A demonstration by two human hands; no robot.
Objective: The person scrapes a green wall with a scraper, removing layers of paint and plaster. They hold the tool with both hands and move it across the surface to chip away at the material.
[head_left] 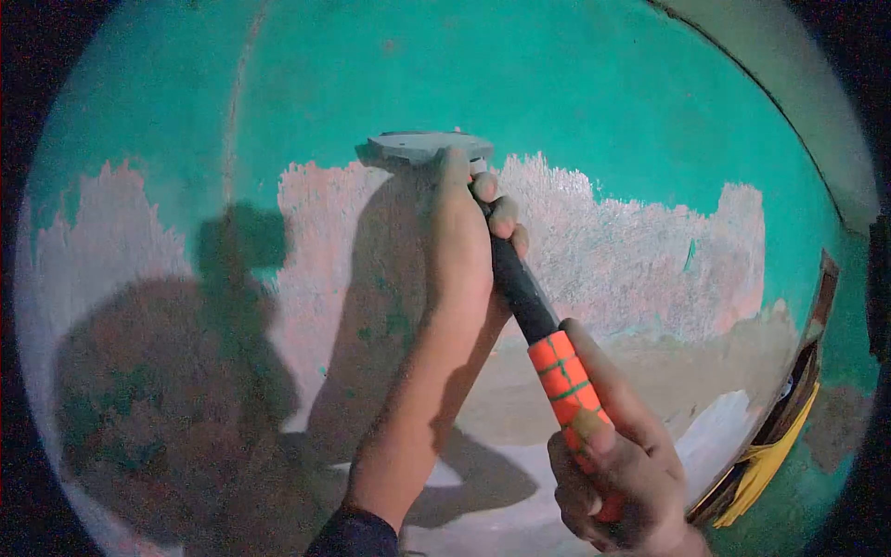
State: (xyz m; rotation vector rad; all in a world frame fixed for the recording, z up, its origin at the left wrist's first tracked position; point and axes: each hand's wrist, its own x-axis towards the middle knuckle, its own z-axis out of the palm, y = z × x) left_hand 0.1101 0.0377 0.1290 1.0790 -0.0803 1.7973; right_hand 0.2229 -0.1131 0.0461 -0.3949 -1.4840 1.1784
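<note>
A long-handled wall scraper (526, 295) slants across the middle of the view, its wide grey head (422, 146) up against the wall. My left hand (469, 218) is closed round the black shaft just below the head, thumb pointing up. Lower right, my right hand (626, 464) wraps the orange grip (563, 376), which has dark green lines, with one finger stretched along it. Behind the tool, the wall's green paint (575, 84) ends in a ragged edge at a pale pinkish bared patch (640, 251). The head sits near this edge.
My shadow (176, 371) falls over the left of the wall. At the right, a yellow cloth (770, 464) hangs by a dark wooden edge (817, 311). Greyish-brown and whitish patches cover the lower wall. A crack line (234, 111) runs down the green paint.
</note>
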